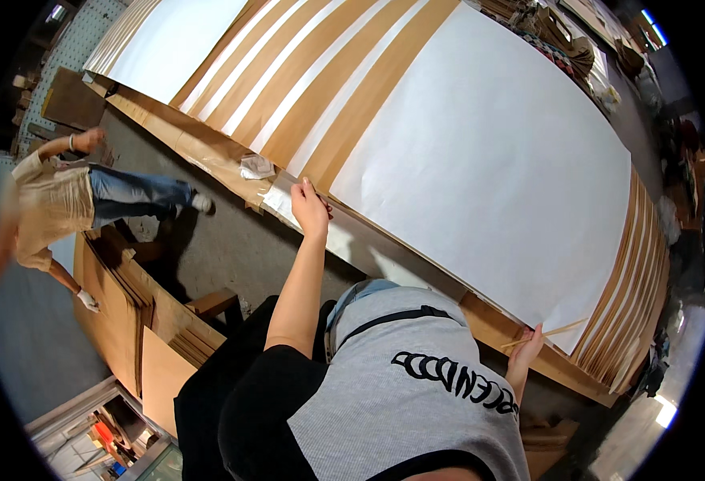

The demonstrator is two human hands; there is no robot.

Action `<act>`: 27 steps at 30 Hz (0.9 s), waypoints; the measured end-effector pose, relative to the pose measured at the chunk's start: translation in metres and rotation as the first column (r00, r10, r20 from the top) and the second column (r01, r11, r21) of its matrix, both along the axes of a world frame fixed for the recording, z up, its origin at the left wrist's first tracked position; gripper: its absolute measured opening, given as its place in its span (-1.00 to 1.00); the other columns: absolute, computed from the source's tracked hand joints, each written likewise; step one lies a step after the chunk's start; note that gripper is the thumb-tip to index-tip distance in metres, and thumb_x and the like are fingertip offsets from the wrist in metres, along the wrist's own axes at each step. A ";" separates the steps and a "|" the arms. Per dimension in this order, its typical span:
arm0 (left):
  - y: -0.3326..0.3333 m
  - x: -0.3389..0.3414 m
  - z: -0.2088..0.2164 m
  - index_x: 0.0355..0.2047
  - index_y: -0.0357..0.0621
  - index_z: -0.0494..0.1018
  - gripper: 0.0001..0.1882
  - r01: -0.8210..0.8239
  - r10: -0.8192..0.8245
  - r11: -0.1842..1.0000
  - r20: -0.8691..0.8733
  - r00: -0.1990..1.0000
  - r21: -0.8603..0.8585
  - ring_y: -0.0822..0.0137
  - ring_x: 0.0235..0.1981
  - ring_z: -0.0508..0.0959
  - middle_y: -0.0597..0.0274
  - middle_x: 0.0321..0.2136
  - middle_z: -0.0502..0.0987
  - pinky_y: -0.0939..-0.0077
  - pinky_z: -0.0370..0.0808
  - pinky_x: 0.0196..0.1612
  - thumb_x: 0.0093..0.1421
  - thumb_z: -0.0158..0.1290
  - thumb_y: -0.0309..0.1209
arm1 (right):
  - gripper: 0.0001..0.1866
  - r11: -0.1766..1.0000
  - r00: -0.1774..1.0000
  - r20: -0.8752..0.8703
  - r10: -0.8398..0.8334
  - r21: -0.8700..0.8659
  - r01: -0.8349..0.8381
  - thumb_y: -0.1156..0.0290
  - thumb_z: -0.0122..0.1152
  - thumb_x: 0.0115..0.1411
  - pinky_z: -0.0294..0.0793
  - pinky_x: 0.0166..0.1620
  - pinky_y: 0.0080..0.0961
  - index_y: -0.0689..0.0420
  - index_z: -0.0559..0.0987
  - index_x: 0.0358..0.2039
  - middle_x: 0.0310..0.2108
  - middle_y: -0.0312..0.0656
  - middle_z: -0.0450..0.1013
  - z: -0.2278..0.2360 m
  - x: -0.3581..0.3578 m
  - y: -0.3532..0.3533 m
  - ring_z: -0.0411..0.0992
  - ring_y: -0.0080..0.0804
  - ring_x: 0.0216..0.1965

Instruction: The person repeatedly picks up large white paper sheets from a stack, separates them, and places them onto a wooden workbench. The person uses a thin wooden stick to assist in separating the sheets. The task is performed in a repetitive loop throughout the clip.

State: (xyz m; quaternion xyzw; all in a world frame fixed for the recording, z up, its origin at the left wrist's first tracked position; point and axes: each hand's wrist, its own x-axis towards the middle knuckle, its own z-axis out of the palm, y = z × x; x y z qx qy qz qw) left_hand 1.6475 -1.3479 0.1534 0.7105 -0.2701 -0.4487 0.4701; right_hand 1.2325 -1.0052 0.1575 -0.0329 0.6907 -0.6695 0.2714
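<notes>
A large white sheet point(489, 160) lies over the long table in front of me, on top of fanned brown and white sheets point(320, 96). My left hand point(311, 210) is closed at the near edge of a brown sheet, beside the white sheet's left corner. Its fingertips seem to pinch that edge, though their undersides are hidden. At the white sheet's near right corner, my right hand point(526, 349) is closed around a thin wooden stick point(565, 327). The stick points right, over the sheet's corner. Whether this hand also grips the paper I cannot tell.
More fanned sheets point(629, 280) lie at the table's right end, and another white sheet point(172, 48) at its far left. Crumpled plastic point(256, 167) sits on the near edge. A co-worker point(56, 200) stands at left beside stacked brown boards point(108, 313). Clutter point(561, 40) lines the far side.
</notes>
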 end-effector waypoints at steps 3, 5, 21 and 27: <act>-0.002 0.003 0.001 -0.51 -0.14 0.16 -0.69 -0.023 0.022 1.000 -0.056 0.998 -0.012 0.45 -0.88 0.26 0.34 -0.83 0.20 0.58 0.19 -0.88 0.22 -0.27 -0.17 | -0.64 1.000 1.000 -0.004 -0.026 0.007 0.026 0.24 -0.04 0.16 0.19 -0.07 -0.49 0.21 0.29 -0.12 -0.15 -0.22 0.29 0.002 0.007 -0.003 0.25 -0.45 -0.14; -0.003 0.007 0.005 -0.50 -0.16 0.17 -0.69 0.022 -0.018 0.999 -0.091 0.996 0.044 0.47 -0.79 0.29 0.31 -0.76 0.24 0.61 0.24 -0.77 0.22 -0.26 -0.17 | -0.63 0.998 0.999 -0.013 -0.041 0.042 0.042 0.24 -0.04 0.16 0.18 -0.04 -0.47 0.21 0.28 -0.10 -0.14 -0.22 0.29 0.001 0.009 -0.001 0.25 -0.43 -0.11; 0.061 -0.101 0.043 -0.57 -0.04 0.49 -0.82 0.976 -0.633 0.065 0.748 0.201 -0.207 0.25 -0.21 0.27 0.30 -0.26 0.40 0.47 0.31 -0.29 -0.25 0.22 -0.50 | -0.65 0.989 0.990 -0.014 -0.143 0.042 0.144 0.25 -0.03 0.16 0.23 -0.12 -0.55 0.25 0.35 -0.16 -0.24 -0.26 0.33 0.005 0.012 -0.009 0.27 -0.52 -0.23; 0.064 -0.098 0.036 -0.61 -0.06 0.51 -0.84 0.969 -0.678 0.123 0.696 0.238 -0.212 0.27 -0.18 0.25 0.30 -0.26 0.40 0.47 0.31 -0.23 -0.27 0.24 -0.52 | -0.69 0.991 0.991 -0.009 -0.131 0.009 0.131 0.24 -0.03 0.16 0.24 -0.13 -0.56 0.21 0.38 -0.20 -0.28 -0.30 0.34 0.001 0.018 -0.006 0.28 -0.55 -0.26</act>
